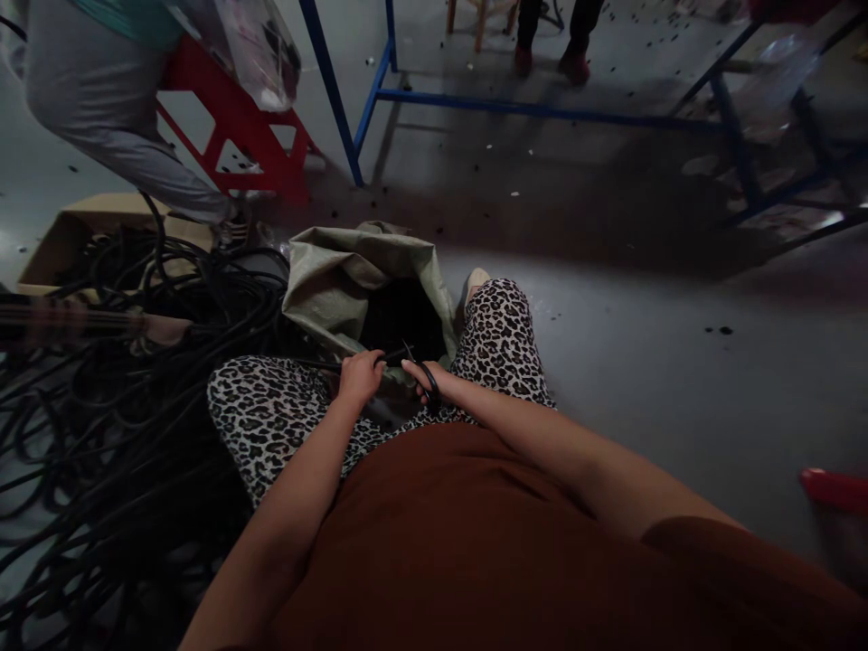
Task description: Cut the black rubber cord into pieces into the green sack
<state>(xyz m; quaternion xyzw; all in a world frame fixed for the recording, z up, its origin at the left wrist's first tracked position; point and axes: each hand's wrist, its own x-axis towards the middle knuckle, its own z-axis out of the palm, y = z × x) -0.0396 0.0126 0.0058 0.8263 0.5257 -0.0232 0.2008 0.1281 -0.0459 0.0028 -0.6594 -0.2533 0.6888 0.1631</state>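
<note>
I sit with my knees apart in leopard-print trousers. My left hand (pixel 359 375) is closed around a thin black cable (pixel 308 364) that runs off to the left. My right hand (pixel 424 378) grips black-handled scissors (pixel 417 366), whose blades point toward the left hand and meet the cable near it. Both hands hover over the mouth of an open grey-green woven sack (pixel 339 280) standing between my knees; its inside is dark.
A big tangle of black cables (pixel 115 425) covers the floor at left, beside a cardboard box (pixel 74 235). A person in grey trousers (pixel 101 108) stands by a red stool (pixel 237 136). Blue table frames (pixel 515 108) stand behind; another person's feet (pixel 549 59) are beyond.
</note>
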